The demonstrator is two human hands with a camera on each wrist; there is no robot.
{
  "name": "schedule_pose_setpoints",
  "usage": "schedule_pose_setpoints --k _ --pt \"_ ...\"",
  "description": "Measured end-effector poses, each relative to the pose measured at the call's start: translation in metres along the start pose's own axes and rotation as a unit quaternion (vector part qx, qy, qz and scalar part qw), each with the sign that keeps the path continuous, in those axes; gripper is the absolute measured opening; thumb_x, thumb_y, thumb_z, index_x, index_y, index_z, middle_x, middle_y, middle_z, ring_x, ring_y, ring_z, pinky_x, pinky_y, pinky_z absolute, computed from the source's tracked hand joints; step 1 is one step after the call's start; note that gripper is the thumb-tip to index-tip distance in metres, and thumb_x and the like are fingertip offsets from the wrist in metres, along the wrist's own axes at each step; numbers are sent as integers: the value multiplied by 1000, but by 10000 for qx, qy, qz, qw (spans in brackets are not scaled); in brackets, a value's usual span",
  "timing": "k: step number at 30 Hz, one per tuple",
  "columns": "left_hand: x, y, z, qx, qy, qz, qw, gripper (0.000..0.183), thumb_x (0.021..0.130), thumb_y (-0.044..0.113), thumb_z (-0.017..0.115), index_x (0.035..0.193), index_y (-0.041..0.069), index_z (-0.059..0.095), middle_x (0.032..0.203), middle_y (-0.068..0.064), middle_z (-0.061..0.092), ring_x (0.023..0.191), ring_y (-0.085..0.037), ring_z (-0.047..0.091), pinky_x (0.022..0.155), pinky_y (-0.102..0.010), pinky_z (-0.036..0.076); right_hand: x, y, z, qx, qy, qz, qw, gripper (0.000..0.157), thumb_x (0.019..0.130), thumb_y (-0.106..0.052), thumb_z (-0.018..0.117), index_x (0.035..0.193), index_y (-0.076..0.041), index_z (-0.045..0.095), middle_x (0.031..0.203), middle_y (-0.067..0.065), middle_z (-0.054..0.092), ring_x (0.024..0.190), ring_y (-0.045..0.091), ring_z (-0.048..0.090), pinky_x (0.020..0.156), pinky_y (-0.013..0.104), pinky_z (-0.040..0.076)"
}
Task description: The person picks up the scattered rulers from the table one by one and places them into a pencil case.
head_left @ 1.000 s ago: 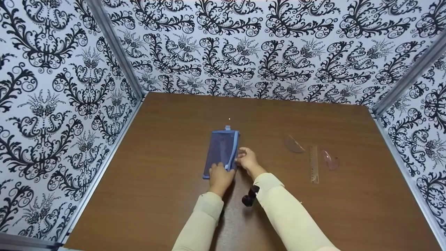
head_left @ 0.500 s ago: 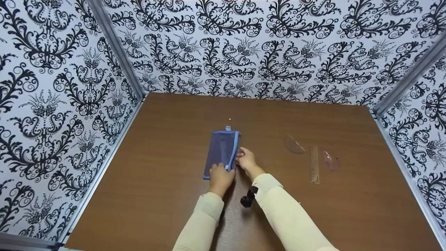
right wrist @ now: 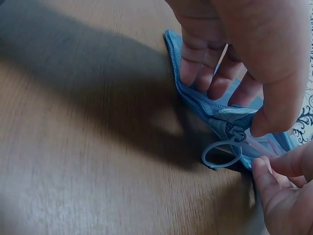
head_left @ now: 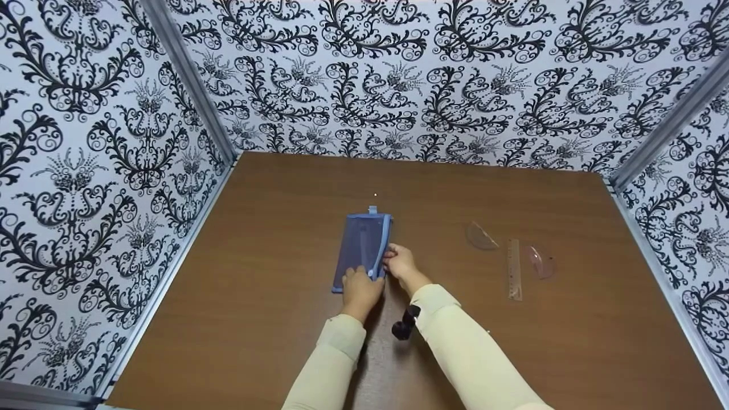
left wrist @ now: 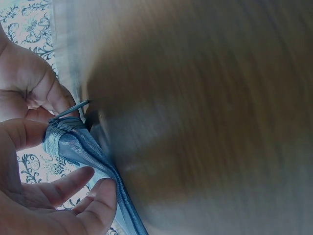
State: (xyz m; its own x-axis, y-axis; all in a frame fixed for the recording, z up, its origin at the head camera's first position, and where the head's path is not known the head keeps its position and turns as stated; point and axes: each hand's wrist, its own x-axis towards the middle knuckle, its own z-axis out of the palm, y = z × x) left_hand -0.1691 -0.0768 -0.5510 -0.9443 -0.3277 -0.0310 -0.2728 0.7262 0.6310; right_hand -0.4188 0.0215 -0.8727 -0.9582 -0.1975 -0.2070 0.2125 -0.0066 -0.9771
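Note:
A translucent blue zip pouch (head_left: 356, 245) lies on the brown table in the head view. My left hand (head_left: 361, 290) grips its near end, fingers over the pouch and thumb beside the zip slider (right wrist: 238, 134). From that slider hangs a ring-shaped pull (right wrist: 222, 154), loose of any finger in the right wrist view. At the pouch's right edge, my right hand (head_left: 401, 265) pinches the fabric between thumb and finger near the slider. In the left wrist view the right hand (left wrist: 32, 81) is beyond the slider, with my left hand (left wrist: 54, 205) below it.
To the right on the table (head_left: 273, 239) lie a clear half-round protractor (head_left: 481, 236), a clear ruler (head_left: 514, 269) and a pinkish clear curved piece (head_left: 541, 262). A black wrist camera (head_left: 404, 324) sits by the right cuff. Patterned walls (head_left: 376, 80) enclose the table.
My right hand has shifted slightly left and nearer, in against the pouch's edge. The left hand and the pouch stay in place.

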Motion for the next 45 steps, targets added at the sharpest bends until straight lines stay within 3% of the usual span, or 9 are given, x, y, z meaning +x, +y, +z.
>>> schedule_pose_setpoints --k 2,4,7,9,18,26,38,45 --pt "0 0 0 6 -27 -20 10000 51 74 30 65 109 -5 57 105 -22 51 98 -38 46 85 -44 37 -30 -33 7 56 -13 -31 10000 61 74 15 49 131 -7 44 87 6 58 76 18 62 58 32 50" --pt "1 0 0 4 -30 -29 10000 50 74 30 65 109 -5 57 106 -22 51 98 -38 46 85 -44 37 -39 -44 10 42 44 45 10000 58 74 15 47 128 -6 47 91 9 60 76 19 62 60 33 51" --pt "0 0 0 -8 -13 -11 10000 50 73 30 64 108 -6 57 105 -22 51 98 -38 46 85 -44 37 -35 -39 10 -22 100 77 9999 56 72 14 48 124 -9 53 94 9 62 75 20 63 61 34 51" --pt "0 0 0 -19 -15 -9 10000 50 73 29 64 109 -6 57 106 -22 51 98 -38 46 85 -44 37 -15 -15 7 -124 140 141 9997 56 72 13 48 123 -10 54 96 9 63 76 21 63 62 36 52" --pt "0 0 -1 -74 -51 -25 10000 50 74 29 63 110 -6 56 106 -22 51 99 -38 46 85 -45 38 -2 0 4 -40 280 184 9994 40 77 8 49 114 -7 60 90 12 62 72 21 62 61 37 52" --pt "0 0 -2 -102 -163 -136 9997 54 75 30 63 115 -5 54 113 -24 49 102 -39 45 88 -45 36 -3 -1 5 -94 356 287 9989 25 82 1 56 104 -8 64 88 12 64 73 24 64 62 37 52" --pt "1 -1 -1 -99 -190 -190 9996 54 75 30 63 115 -4 54 114 -23 48 105 -38 44 88 -45 36 -14 -12 11 75 654 308 9974 19 75 5 63 91 -6 64 75 12 64 67 24 63 58 39 52" --pt "0 -1 -1 -84 -187 -154 9997 54 75 30 64 116 -4 54 113 -23 48 104 -38 43 88 -44 37 -15 -13 11 162 738 217 9969 20 74 3 63 91 -7 66 77 13 64 67 24 64 57 39 51"
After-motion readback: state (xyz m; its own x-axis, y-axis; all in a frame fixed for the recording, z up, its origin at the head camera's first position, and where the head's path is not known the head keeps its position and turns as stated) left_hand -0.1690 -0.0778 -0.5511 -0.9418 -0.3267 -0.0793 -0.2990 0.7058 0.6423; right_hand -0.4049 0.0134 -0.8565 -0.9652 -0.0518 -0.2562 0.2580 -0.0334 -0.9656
